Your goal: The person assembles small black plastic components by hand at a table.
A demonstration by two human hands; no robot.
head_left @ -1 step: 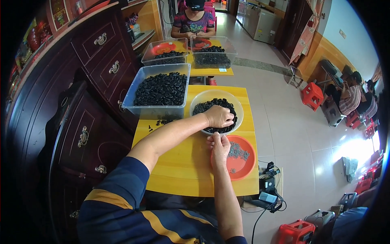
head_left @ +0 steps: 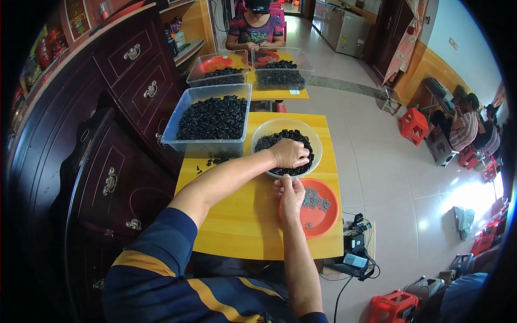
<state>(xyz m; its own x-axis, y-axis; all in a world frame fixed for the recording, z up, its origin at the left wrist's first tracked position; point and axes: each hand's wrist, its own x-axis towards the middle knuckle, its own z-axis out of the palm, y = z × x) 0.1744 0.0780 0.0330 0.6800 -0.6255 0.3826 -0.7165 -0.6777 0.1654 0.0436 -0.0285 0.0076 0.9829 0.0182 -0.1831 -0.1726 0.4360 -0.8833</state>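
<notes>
My left hand (head_left: 291,153) reaches into a round translucent bowl (head_left: 319,141) full of small glossy black parts (head_left: 293,137). Its fingers are curled down among the parts, so whatever they grip is hidden. Just below the bowl's near rim, my right hand (head_left: 291,194) is closed in a pinch over the left edge of a round orange plate (head_left: 322,225). Anything between those fingertips is too small to make out. Small thin grey pieces (head_left: 314,200) lie scattered on the plate.
A large clear bin (head_left: 202,147) of black parts stands left of the bowl on the yellow table (head_left: 237,237); a few loose parts (head_left: 216,161) lie before it. Ahead, a person (head_left: 256,29) sits behind two more bins. Dark drawers (head_left: 141,97) flank the left; cables (head_left: 360,253) hang at right.
</notes>
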